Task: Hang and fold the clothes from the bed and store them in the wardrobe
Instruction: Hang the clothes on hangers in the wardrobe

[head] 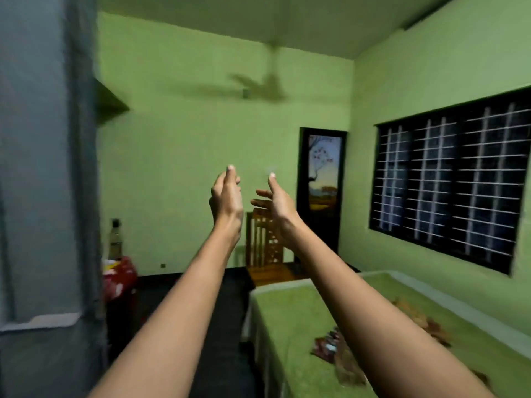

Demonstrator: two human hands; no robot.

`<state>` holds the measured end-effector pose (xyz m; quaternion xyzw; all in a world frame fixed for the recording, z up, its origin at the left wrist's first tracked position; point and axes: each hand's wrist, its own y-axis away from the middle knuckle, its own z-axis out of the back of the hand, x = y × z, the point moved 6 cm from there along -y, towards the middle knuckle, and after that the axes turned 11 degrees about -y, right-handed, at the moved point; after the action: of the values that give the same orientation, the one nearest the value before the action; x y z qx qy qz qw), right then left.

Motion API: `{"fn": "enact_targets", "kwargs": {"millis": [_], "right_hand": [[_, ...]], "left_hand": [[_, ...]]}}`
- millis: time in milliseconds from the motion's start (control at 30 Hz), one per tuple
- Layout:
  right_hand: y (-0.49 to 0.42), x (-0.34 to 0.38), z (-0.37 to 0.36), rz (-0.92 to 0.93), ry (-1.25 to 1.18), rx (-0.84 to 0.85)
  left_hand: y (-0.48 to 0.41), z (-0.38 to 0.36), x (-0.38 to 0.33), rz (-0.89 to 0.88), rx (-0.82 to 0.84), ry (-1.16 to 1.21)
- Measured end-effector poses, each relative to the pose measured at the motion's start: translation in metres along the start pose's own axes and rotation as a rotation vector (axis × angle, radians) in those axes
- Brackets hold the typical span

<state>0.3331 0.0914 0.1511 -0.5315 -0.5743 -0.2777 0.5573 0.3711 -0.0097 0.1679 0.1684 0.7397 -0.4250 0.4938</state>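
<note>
Neither hand holds anything: the left hand (pixel 227 196) is raised at arm's length with its fingers straight and close together, palm turned inward, and the right hand (pixel 275 201) is up just beside it, fingers spread and relaxed, palm facing the left one, with a narrow gap of air between them. Both bare forearms reach up from the lower edge of the view. The clothes (pixel 431 326) lie on the bed (pixel 293 317) at the lower right, brownish heaps on the green cover. They are blurred and partly hidden behind the right forearm, and a small dark red patterned piece (pixel 327 344) lies just left of that arm. The bed's near long edge runs from the foot corner towards the lower middle of the view, and its far side lies along the wall under the barred window (pixel 448 179). A tall grey-blue panel (pixel 43 168) fills the left side; its vertical edge stands near the left arm, and I cannot tell whether it belongs to the wardrobe. Between that edge and the bed runs a strip of dark floor (pixel 201 297). Beyond it a red-covered stand (pixel 119 280) with a bottle (pixel 115 239) sits against the back wall on the left. A wooden chair (pixel 264 242) stands past the foot of the bed, beside a dark door (pixel 323 179).
</note>
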Motion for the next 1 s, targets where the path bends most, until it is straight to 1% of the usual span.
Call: {"fn": "enact_targets", "kwargs": {"millis": [33, 100, 200, 300, 433, 567, 667, 800, 900, 1000], "right_hand": [[0.008, 0.001, 0.046, -0.005, 0.015, -0.088], [0.029, 0.003, 0.121, -0.014, 0.034, -0.212], [0.070, 0.001, 0.220, -0.048, 0.033, -0.362], [0.105, -0.012, 0.298, -0.096, 0.045, -0.497], [0.137, -0.036, 0.379, -0.112, 0.068, -0.632], [0.156, -0.064, 0.430, -0.135, 0.068, -0.706], [0.167, -0.090, 0.458, -0.185, 0.017, -0.728], [0.170, -0.140, 0.489, -0.259, -0.041, -0.764], [0.162, -0.184, 0.515, -0.332, -0.118, -0.859], [0.155, -0.225, 0.537, -0.387, -0.133, -0.946]], "left_hand": [[0.021, -0.042, 0.014, 0.058, 0.087, 0.035], [0.064, -0.114, 0.035, 0.162, 0.262, 0.104], [0.139, -0.201, 0.060, 0.271, 0.489, 0.177], [0.206, -0.260, 0.081, 0.376, 0.624, 0.205], [0.274, -0.312, 0.109, 0.487, 0.737, 0.202], [0.311, -0.343, 0.144, 0.509, 0.808, 0.160], [0.328, -0.360, 0.173, 0.570, 0.860, 0.161], [0.341, -0.382, 0.230, 0.604, 0.919, 0.060], [0.344, -0.403, 0.279, 0.655, 0.970, 0.002], [0.341, -0.421, 0.327, 0.712, 1.008, -0.047]]}}
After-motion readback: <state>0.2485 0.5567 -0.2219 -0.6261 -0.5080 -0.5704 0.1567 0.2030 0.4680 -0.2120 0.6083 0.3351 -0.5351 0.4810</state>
